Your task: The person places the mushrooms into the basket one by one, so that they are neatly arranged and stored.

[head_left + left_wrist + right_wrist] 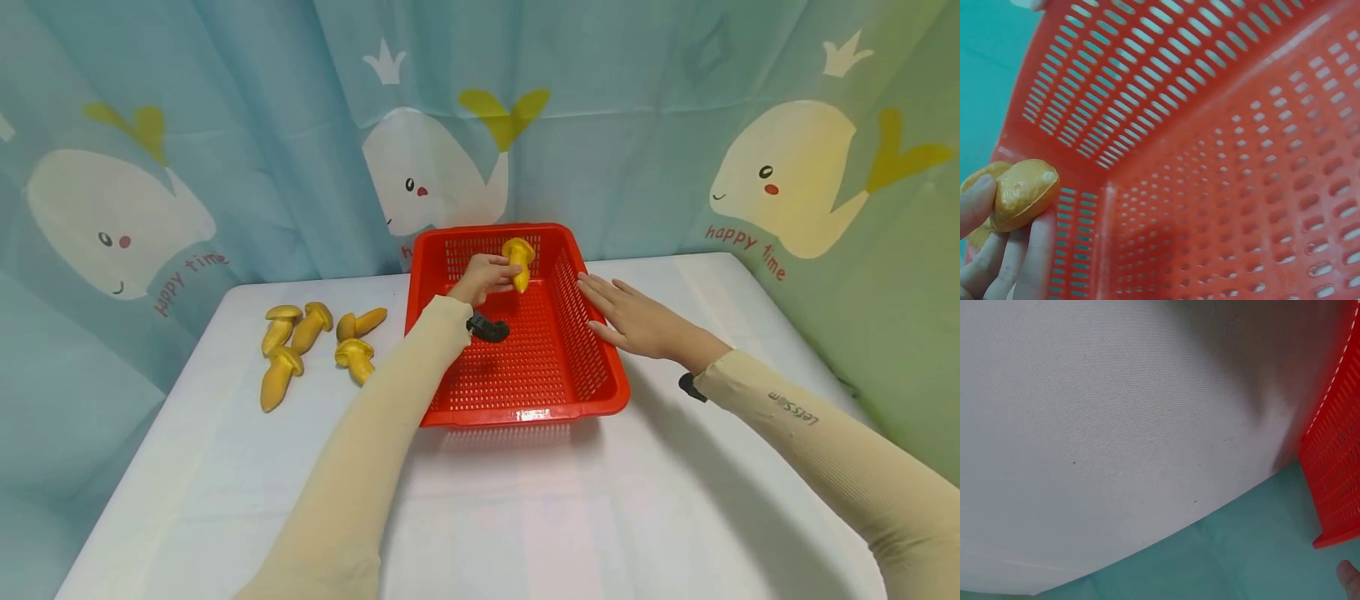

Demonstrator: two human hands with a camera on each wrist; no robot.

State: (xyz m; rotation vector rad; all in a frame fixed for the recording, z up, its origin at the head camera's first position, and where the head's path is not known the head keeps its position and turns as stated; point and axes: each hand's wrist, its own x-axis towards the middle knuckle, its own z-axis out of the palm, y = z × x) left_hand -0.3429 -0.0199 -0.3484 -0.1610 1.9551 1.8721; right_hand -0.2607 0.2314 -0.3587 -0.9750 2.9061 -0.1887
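A red plastic basket (525, 414) with slotted walls stands on the white table, its inside facing me. Over its far part my left hand (486, 277) pinches a yellow toy mushroom (521, 262), cap up and stem down. In the left wrist view the thumb and fingers close round the mushroom (1027, 194) beside the basket's slotted wall. My right hand (633, 321) lies with straight fingers along the basket's right rim. Only a fingertip (1349, 575) of it shows in the right wrist view, near the basket's edge (1338, 539).
Several more yellow toy mushrooms (276, 379) lie on the table (225, 475) left of the basket, one of them (356, 360) close to the left sleeve. Behind the table hangs a blue-green curtain (285, 150) printed with white whales.
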